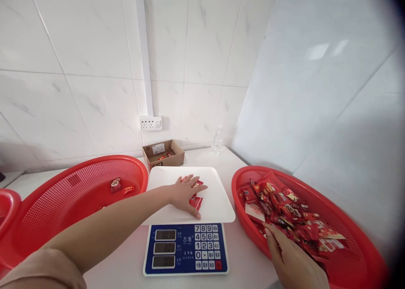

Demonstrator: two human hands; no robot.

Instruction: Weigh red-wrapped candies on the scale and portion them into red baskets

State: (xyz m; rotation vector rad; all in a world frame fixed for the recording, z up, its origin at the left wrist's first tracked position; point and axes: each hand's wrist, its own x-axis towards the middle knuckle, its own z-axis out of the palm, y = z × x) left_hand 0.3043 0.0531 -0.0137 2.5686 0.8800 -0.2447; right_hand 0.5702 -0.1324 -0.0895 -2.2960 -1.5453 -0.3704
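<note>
My left hand (185,194) lies flat with fingers spread on the white tray (218,204) of a blue weighing scale (186,249), covering a few red snack packets (196,201). My right hand (289,255) reaches into the red basket on the right (357,263), fingers among several red packets (284,206); I cannot see whether it holds one. A second red basket (57,204) on the left holds a couple of packets (120,187).
A small cardboard box (163,153) with packets stands behind the scale by the tiled wall. A clear plastic bottle (217,142) stands in the back corner. A wall socket (151,123) is above the box. Another red rim (6,209) shows at far left.
</note>
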